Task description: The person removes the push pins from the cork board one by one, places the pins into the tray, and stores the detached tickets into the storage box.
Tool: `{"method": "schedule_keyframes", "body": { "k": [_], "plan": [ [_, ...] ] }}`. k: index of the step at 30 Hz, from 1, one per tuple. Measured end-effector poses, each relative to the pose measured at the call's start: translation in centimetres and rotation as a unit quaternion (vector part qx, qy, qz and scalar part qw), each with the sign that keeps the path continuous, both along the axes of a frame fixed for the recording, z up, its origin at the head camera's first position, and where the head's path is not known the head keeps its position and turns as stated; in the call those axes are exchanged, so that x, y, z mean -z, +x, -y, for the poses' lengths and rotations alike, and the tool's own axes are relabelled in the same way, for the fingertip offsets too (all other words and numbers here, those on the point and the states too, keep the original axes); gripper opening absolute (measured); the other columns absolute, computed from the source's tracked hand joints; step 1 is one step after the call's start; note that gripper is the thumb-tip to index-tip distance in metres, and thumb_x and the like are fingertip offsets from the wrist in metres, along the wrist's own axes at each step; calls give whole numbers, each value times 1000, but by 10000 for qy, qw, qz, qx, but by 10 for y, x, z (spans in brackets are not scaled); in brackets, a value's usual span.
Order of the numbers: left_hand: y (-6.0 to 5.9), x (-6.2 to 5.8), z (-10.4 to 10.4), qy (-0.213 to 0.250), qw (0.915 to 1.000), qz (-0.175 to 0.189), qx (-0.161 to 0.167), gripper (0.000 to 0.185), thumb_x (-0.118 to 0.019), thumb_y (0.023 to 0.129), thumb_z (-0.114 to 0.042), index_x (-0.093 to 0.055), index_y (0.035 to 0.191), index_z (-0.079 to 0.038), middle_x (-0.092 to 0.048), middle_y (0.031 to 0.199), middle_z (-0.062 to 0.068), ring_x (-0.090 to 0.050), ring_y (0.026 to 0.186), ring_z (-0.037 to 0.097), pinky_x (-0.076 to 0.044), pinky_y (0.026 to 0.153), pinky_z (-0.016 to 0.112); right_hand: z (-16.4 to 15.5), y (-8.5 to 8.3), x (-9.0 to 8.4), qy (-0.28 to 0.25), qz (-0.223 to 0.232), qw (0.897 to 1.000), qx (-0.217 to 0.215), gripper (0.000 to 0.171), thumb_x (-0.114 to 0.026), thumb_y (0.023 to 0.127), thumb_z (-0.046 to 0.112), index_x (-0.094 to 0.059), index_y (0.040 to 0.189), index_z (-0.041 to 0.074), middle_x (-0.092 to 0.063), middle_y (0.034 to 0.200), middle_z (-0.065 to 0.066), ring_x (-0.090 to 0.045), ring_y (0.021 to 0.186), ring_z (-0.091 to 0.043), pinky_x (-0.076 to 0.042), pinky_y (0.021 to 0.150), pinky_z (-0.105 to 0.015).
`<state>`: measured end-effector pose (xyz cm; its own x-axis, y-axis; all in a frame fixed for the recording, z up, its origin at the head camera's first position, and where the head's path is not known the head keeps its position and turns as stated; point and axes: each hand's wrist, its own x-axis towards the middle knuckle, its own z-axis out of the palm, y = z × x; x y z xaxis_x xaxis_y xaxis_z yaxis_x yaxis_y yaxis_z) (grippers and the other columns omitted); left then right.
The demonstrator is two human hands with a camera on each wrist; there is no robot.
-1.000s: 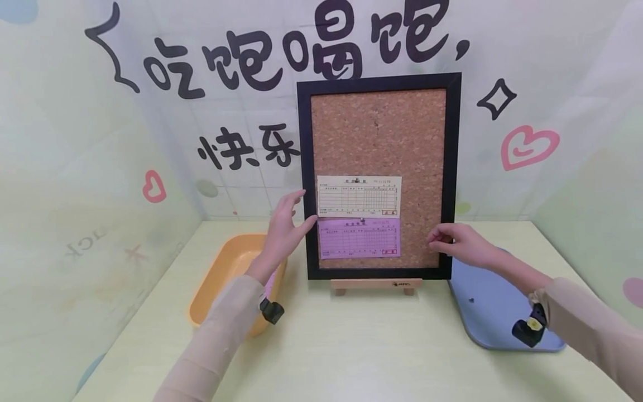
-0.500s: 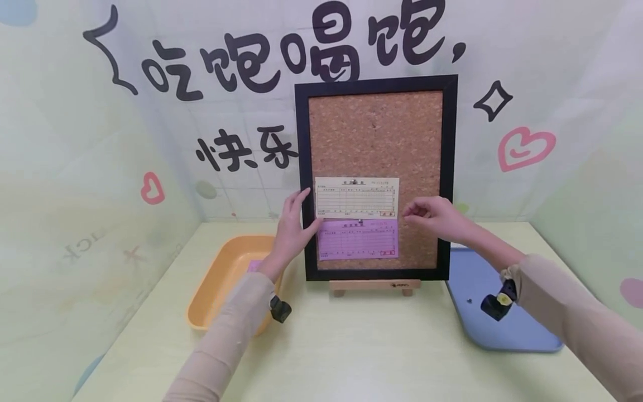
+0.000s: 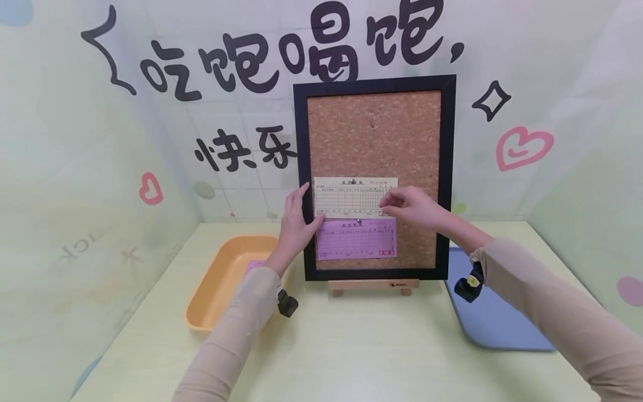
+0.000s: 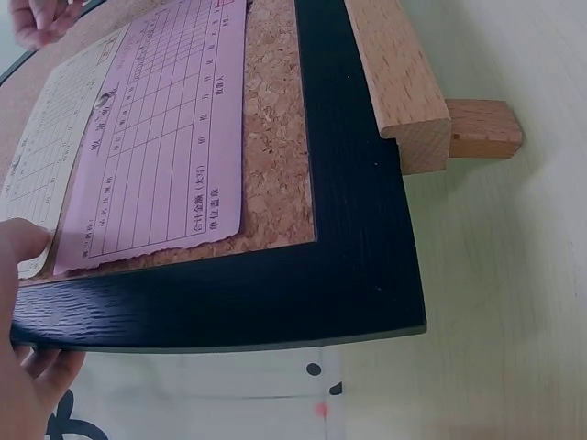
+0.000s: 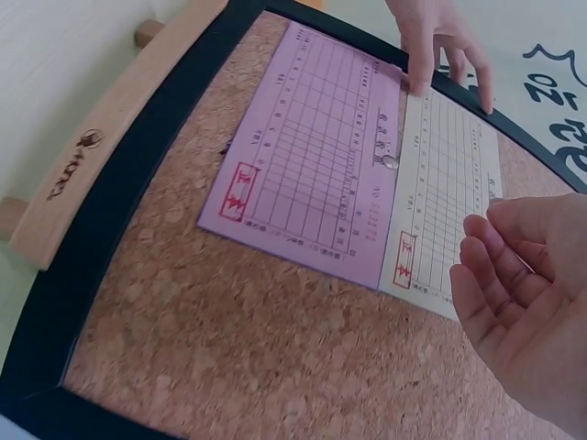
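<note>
While the left hand (image 3: 293, 220) grips the left edge of the cork board (image 3: 374, 134), thumb pressed on the lower left corner of the cream slip (image 3: 351, 197) and fingers wrapped round the black frame, the right hand (image 3: 409, 205) hovers at the slip's right end, fingers loosely bent and close together, thumb near forefinger; whether they pinch anything cannot be told. Cork board stands upright on a wooden easel (image 3: 374, 286) at the far middle of the pale green table (image 3: 351, 346). Cream slip is pinned near the board's lower half by a pushpin (image 3: 354, 181) at its top edge. Directly below it, edges touching, sits a purple slip (image 3: 356, 239) with its own pin. Orange tray (image 3: 221, 282) lies on the table to the left of the board, just beside the left forearm. Blue mat (image 3: 497, 318) lies to the right, under the right forearm.
</note>
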<state>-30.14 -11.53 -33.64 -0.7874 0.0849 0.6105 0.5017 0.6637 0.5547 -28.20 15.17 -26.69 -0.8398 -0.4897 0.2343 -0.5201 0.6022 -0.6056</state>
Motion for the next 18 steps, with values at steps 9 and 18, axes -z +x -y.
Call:
{"method": "schedule_keyframes", "body": {
  "k": [9, 18],
  "plan": [
    [-3, 2, -3, 130, 9998, -178, -4, 72, -68, 79, -14, -29, 140, -13, -34, 133, 16, -41, 119, 29, -35, 101, 40, 19, -15, -3, -170, 54, 9998, 100, 15, -55, 90, 11, -62, 99, 2, -60, 88, -10, -51, 77, -20, -43, 66, -29],
    [-2, 2, -3, 188, 9997, -161, 26, 72, -67, 80, -14, -29, 140, -13, -34, 133, 16, -41, 119, 28, -35, 101, 40, 33, -28, -8, -480, -151, 9979, 402, 15, -55, 89, 10, -62, 98, -1, -60, 86, -12, -52, 75, -19, -42, 65, -27]
  ]
}}
